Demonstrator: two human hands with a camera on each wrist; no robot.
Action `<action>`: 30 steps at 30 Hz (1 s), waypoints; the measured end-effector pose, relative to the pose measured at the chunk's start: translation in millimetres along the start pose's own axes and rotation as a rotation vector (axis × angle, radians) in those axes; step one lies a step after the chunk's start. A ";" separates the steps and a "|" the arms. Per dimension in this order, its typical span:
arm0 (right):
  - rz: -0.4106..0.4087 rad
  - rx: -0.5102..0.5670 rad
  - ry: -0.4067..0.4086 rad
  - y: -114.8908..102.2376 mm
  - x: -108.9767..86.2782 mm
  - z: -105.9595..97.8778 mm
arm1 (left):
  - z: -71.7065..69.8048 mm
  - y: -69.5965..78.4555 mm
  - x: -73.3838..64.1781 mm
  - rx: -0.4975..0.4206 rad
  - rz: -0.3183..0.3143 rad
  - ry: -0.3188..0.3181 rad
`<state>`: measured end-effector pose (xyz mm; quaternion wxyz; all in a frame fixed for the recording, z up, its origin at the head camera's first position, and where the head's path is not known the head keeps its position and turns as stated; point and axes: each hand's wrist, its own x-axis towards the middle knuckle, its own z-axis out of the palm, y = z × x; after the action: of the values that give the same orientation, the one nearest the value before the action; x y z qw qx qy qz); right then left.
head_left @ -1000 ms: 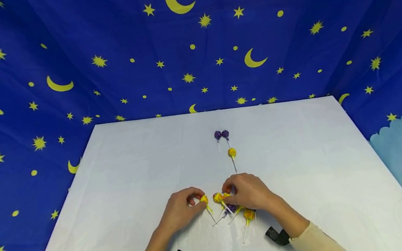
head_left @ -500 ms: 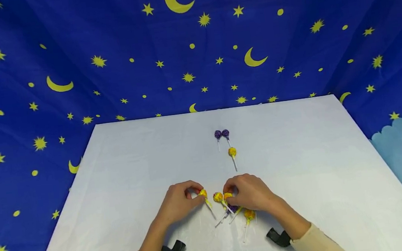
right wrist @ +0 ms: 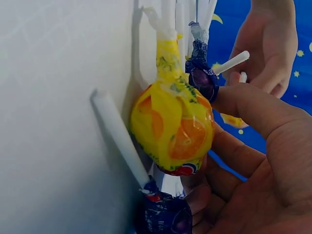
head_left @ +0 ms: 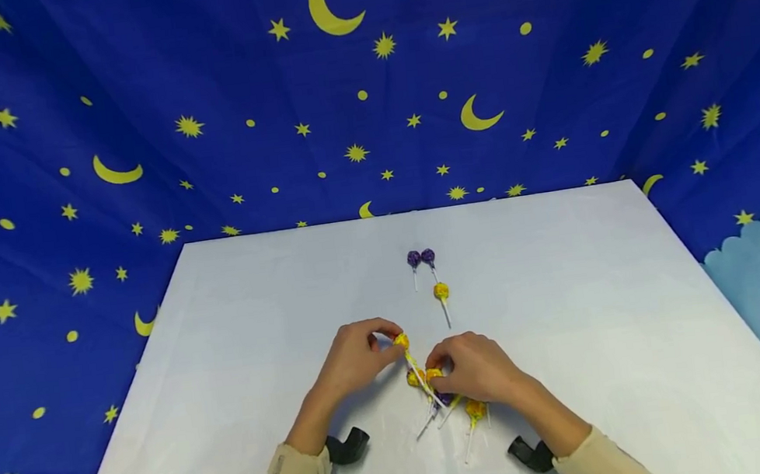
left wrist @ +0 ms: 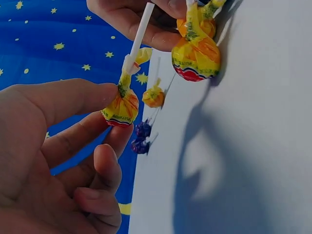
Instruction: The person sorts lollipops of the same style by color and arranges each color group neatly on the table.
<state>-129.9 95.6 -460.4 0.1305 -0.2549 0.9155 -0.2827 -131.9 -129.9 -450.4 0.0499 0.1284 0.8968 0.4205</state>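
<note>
My left hand pinches a yellow-wrapped lollipop by its candy head between thumb and fingers. It is raised above the table, its stick pointing away from the palm. Just to the right, my right hand holds the head of another yellow lollipop in a small pile. Around that hand lie a yellow lollipop, a yellow one with a red band, and purple lollipops. In the right wrist view, nearer lollipops partly hide what the fingertips hold.
Farther back on the white table, two purple lollipops lie side by side, with a yellow lollipop below the right one. A blue star-patterned cloth hangs behind the table. Black wrist mounts stick out below the sleeves.
My left hand has moved up and to the right with its yellow lollipop, whose stick now crosses in front of the pile. My right hand has stayed at the pile, almost still.
</note>
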 end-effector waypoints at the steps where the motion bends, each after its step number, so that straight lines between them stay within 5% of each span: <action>1: 0.001 0.002 0.001 -0.3 -0.1 -0.3 | 0.4 0.3 2.7 -0.005 0.002 -0.004; 16: 0.012 0.001 0.016 -2.0 1.9 0.6 | 7.3 -1.0 31.2 -0.003 -0.006 -0.016; 30: 0.022 0.004 0.005 -1.6 3.6 0.5 | 17.2 1.0 62.5 0.145 -0.021 0.010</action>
<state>-132.0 92.3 -460.3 0.1320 -0.2438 0.9181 -0.2834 -188.5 -99.5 -459.6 0.0406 0.1201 0.9265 0.3543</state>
